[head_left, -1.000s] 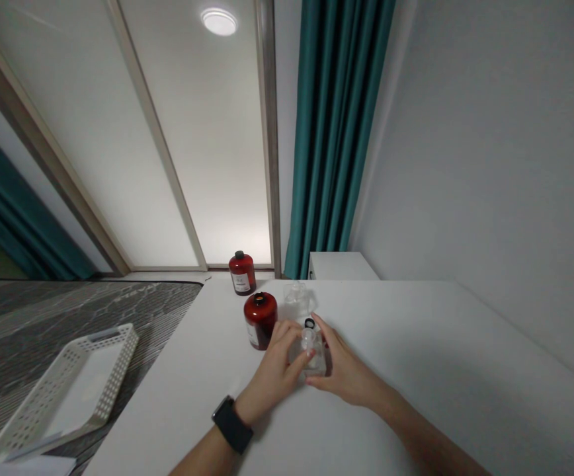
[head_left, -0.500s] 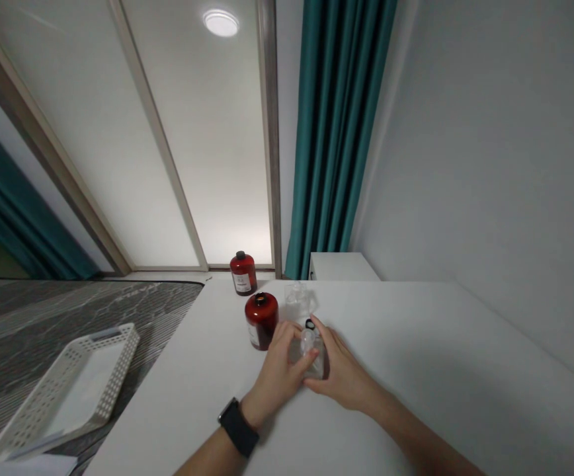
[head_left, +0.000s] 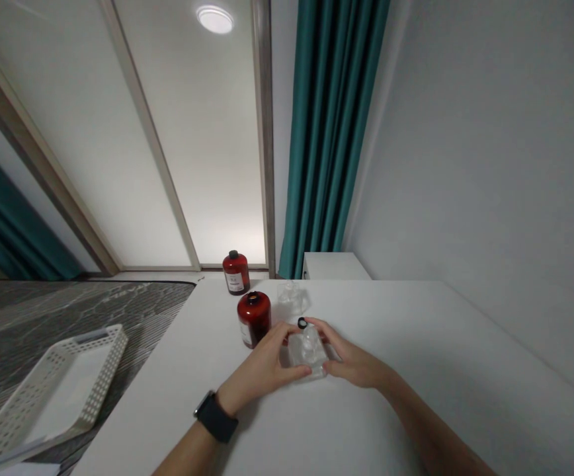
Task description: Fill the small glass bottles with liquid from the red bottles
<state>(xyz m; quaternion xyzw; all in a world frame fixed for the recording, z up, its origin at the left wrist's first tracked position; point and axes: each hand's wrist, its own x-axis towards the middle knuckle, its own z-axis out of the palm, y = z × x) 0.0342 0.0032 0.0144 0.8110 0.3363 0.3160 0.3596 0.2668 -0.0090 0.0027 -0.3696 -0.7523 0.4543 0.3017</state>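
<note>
A clear, square-looking container (head_left: 301, 357) lies on the white table, with a rounded clear piece (head_left: 309, 336) inside or on top of it; I cannot tell which. My left hand (head_left: 272, 357) grips its left side, thumb along the near edge. At its right side my right hand (head_left: 349, 360) holds on with thumb and fingers. A small black ring-shaped cap (head_left: 302, 323) shows at the far edge, near the fingertips of both hands. Just left of my left hand stands a dark red bottle (head_left: 254, 320) with an uncapped neck.
Farther back is a second red bottle (head_left: 236, 274) with a black cap and white label. Another clear container (head_left: 291, 299) sits beyond my hands on the white table (head_left: 356, 430). A white perforated basket (head_left: 103, 390) is at the left, below a teal curtain (head_left: 324, 132) and glass doors behind.
My hands have spread apart slightly, with the left thumb moving off the rounded clear piece to the container's near edge. More of the container shows now. The view has shifted a little.
</note>
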